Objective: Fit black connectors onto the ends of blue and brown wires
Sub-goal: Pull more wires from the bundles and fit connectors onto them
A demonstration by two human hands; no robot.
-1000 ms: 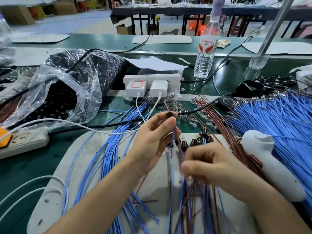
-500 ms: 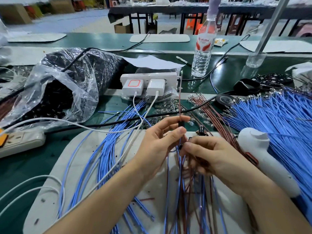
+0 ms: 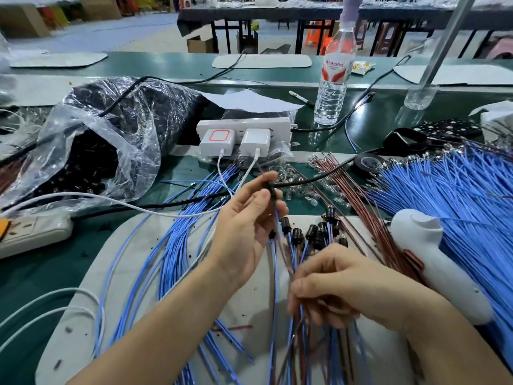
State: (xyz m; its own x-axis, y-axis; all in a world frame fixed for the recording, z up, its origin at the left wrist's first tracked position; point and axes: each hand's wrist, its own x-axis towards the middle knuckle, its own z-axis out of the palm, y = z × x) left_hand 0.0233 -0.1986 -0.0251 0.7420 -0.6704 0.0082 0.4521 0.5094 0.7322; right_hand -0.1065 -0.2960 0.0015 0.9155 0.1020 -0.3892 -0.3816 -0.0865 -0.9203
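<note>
In the middle of the frame our left hand [image 3: 247, 226] is raised above the grey mat [image 3: 116, 295], with thumb and forefinger pinching a black connector [image 3: 268, 187] at the top end of a blue wire [image 3: 275, 273] and a brown wire that hang straight down from it. Lower and to the right, our right hand [image 3: 344, 287] has its fingers curled round a bundle of wires [image 3: 294, 345], blue and brown together, which runs on towards the bottom edge. Between the two hands, just above the right knuckles, the bundle's upper ends fan out, each carrying a fitted connector, and these form a small cluster [image 3: 316, 232] close beside the left fingertips. Loose blue wires [image 3: 177, 245] sweep over the left part of the mat. At the right a big heap of blue wires [image 3: 458, 195] lies under a white hand tool [image 3: 438, 268], with brown wires [image 3: 358, 201] just to its left. At the upper left, a clear plastic bag [image 3: 105, 145] holds dark small parts, too blurred for us to say what they are.
</note>
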